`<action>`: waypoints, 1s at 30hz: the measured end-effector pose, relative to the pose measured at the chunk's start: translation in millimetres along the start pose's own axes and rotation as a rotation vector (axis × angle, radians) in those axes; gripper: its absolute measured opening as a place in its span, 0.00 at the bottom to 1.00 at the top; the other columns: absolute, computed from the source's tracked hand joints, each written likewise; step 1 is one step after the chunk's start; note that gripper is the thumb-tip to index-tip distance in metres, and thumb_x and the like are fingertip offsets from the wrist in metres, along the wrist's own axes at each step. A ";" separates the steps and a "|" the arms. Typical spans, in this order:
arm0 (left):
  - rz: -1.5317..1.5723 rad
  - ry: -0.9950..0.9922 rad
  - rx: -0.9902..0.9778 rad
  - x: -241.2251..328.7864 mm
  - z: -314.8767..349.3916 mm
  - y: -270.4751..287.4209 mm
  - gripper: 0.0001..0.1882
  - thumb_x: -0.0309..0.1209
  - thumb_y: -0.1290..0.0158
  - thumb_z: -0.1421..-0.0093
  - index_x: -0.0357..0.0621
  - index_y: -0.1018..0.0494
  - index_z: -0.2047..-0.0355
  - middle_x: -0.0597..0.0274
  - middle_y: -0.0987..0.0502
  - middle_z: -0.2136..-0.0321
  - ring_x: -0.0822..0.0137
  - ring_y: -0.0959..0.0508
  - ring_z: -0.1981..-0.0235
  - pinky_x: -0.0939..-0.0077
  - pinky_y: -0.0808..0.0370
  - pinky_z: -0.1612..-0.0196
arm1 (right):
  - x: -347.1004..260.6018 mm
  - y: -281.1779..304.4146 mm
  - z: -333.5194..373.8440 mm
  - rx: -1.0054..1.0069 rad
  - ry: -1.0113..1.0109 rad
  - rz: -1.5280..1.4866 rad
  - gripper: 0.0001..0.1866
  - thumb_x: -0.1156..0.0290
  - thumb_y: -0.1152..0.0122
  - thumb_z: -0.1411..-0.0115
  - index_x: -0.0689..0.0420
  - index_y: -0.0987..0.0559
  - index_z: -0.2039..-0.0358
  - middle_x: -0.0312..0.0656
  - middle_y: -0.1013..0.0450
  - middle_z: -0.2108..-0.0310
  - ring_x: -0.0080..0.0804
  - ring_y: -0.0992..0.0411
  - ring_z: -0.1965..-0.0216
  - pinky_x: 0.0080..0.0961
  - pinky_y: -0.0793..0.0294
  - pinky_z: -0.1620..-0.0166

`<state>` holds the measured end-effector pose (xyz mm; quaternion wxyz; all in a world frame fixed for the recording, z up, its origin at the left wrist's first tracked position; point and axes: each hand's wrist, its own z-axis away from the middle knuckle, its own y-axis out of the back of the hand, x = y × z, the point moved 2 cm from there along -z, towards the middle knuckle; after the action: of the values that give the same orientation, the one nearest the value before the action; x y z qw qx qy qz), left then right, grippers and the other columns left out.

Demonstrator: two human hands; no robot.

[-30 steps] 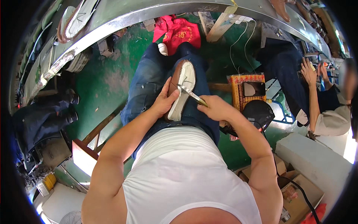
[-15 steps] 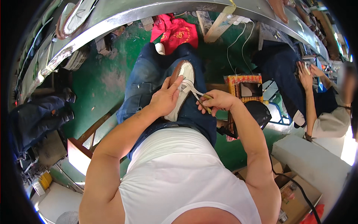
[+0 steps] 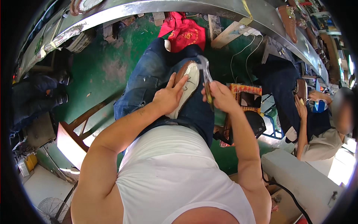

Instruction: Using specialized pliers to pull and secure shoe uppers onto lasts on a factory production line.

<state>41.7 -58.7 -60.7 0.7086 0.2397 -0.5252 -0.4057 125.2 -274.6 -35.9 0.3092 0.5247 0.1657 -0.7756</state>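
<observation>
Across my thigh lies a brown shoe (image 3: 181, 71) with its pale underside (image 3: 191, 80) turned up and its toe pointing away from me. My left hand (image 3: 170, 98) holds it along its left side, two fingers stretched over the underside and the others bent at the edge. My right hand (image 3: 220, 96) is closed round the yellowish handles of metal lasting pincers (image 3: 205, 69). Their silver head is raised just right of the toe, apart from the shoe. A dark line, perhaps thread or a mark, shows on the underside near my left fingertips.
A metal bench (image 3: 141, 12) curves across the far side, with a brown shoe (image 3: 287, 22) on its right. Red cloth (image 3: 188, 35) lies on the green floor. A patterned box (image 3: 246, 89) stands at right, near a seated co-worker (image 3: 320, 143) handling a shoe. A wooden chair (image 3: 71, 138) is at left.
The pincers have come off the shoe's underside and swung up to the right, their handles now close together. My left hand stays on the shoe, its fingers spread wider.
</observation>
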 end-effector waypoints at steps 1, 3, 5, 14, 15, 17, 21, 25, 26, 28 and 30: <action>0.036 0.022 0.029 -3.0 2.3 -5.3 0.32 0.43 0.62 0.30 0.64 0.59 0.29 0.39 0.49 0.32 0.37 0.22 0.55 0.51 0.23 0.53 | -7.6 -12.8 -5.1 -0.004 0.002 0.001 0.22 0.54 0.56 0.30 0.62 0.25 0.62 0.40 0.25 0.75 0.26 0.27 0.73 0.26 0.28 0.70; 0.074 0.041 0.055 -9.9 3.1 -15.4 0.35 0.45 0.61 0.31 0.56 0.61 0.28 0.39 0.49 0.32 0.37 0.22 0.53 0.52 0.24 0.51 | -20.5 -26.2 -10.1 -0.048 -0.105 0.478 0.22 0.55 0.56 0.30 0.64 0.25 0.64 0.49 0.24 0.74 0.39 0.24 0.71 0.35 0.27 0.64; 0.230 0.192 0.063 -20.9 3.5 -24.2 0.42 0.49 0.59 0.32 0.39 0.64 0.30 0.39 0.48 0.33 0.38 0.25 0.49 0.53 0.26 0.48 | -9.8 -28.2 -12.8 -0.094 -0.051 0.682 0.22 0.56 0.56 0.30 0.65 0.25 0.65 0.57 0.24 0.72 0.54 0.25 0.67 0.43 0.27 0.60; 0.654 -0.069 -0.105 -49.9 19.2 -22.9 0.50 0.38 0.46 0.38 0.34 0.69 0.30 0.38 0.58 0.30 0.48 0.55 0.28 0.66 0.54 0.30 | -21.9 -40.5 17.2 -0.056 -0.044 0.896 0.22 0.55 0.54 0.31 0.66 0.26 0.64 0.61 0.25 0.68 0.61 0.26 0.63 0.49 0.29 0.59; 0.793 -0.105 -0.166 -52.2 26.7 -21.6 0.51 0.34 0.45 0.39 0.35 0.70 0.30 0.39 0.61 0.30 0.50 0.60 0.27 0.68 0.58 0.29 | -27.5 -39.9 22.7 -0.039 -0.009 0.767 0.22 0.55 0.53 0.31 0.65 0.26 0.64 0.61 0.25 0.68 0.62 0.26 0.63 0.49 0.28 0.58; 0.687 -0.139 -0.073 -47.6 26.7 -25.3 0.51 0.33 0.45 0.39 0.37 0.71 0.30 0.39 0.62 0.29 0.51 0.59 0.27 0.69 0.58 0.29 | -27.0 -42.7 21.3 0.090 0.185 0.614 0.20 0.56 0.52 0.32 0.64 0.26 0.65 0.60 0.24 0.69 0.64 0.27 0.64 0.50 0.28 0.59; 0.552 -0.089 -0.035 -48.5 22.7 -22.8 0.46 0.30 0.45 0.37 0.37 0.63 0.29 0.44 0.53 0.30 0.59 0.50 0.29 0.72 0.52 0.31 | -19.4 -31.4 6.0 -0.109 -0.182 0.524 0.21 0.56 0.54 0.30 0.65 0.26 0.62 0.51 0.24 0.72 0.41 0.23 0.72 0.35 0.25 0.65; 1.183 0.084 -0.177 -44.7 30.1 39.8 0.39 0.26 0.45 0.37 0.34 0.52 0.31 0.51 0.36 0.37 0.66 0.35 0.39 0.74 0.40 0.36 | 2.3 -17.8 6.6 0.067 0.038 0.211 0.23 0.54 0.56 0.29 0.66 0.26 0.60 0.44 0.25 0.72 0.27 0.25 0.73 0.25 0.26 0.67; 1.300 0.049 -0.143 -42.2 32.9 60.1 0.37 0.25 0.46 0.37 0.34 0.50 0.31 0.52 0.35 0.38 0.67 0.34 0.39 0.73 0.39 0.37 | 10.4 -16.2 3.9 0.116 0.042 0.026 0.24 0.55 0.57 0.28 0.66 0.26 0.60 0.43 0.25 0.72 0.26 0.25 0.73 0.24 0.26 0.66; 1.468 -0.020 -0.098 -36.7 37.6 106.8 0.36 0.23 0.46 0.37 0.35 0.48 0.32 0.53 0.34 0.39 0.67 0.32 0.40 0.70 0.37 0.37 | 26.3 -14.5 -4.5 0.149 0.026 -0.207 0.24 0.55 0.60 0.27 0.66 0.27 0.59 0.41 0.26 0.71 0.25 0.26 0.73 0.22 0.25 0.66; 1.399 -0.064 0.043 -27.6 24.9 163.0 0.36 0.25 0.44 0.37 0.34 0.47 0.32 0.52 0.35 0.38 0.66 0.32 0.40 0.70 0.36 0.37 | 43.1 -17.1 -14.3 0.114 0.015 -0.214 0.24 0.55 0.60 0.27 0.66 0.27 0.59 0.41 0.26 0.71 0.25 0.26 0.73 0.22 0.25 0.66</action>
<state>67.7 56.8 57.2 0.7826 -0.1530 -0.5847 0.1493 113.1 -266.6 -82.2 0.1929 0.5267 0.1787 -0.8083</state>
